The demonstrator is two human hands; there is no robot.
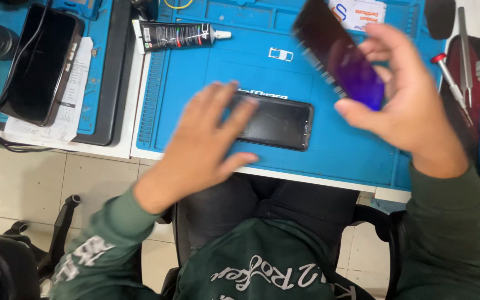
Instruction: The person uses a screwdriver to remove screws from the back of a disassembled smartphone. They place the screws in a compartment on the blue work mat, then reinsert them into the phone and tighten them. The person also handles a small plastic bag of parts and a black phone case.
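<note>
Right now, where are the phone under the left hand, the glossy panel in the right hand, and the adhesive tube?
phone [279, 123]: head view, middle of its dark cracked screen.
glossy panel [340, 58]: head view, centre of its dark purple face.
adhesive tube [176, 36]: head view, middle of its black body.

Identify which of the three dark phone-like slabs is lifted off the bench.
The blurred panel in the right hand. The phone under the left hand and the far-left phone lie flat.

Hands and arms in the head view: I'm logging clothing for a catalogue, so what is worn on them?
Both the left hand and right hand are bare: no gloves, rings or watch visible. Dark green long fabric sleeves reach the wrists; the left one bears white lettering.
</note>
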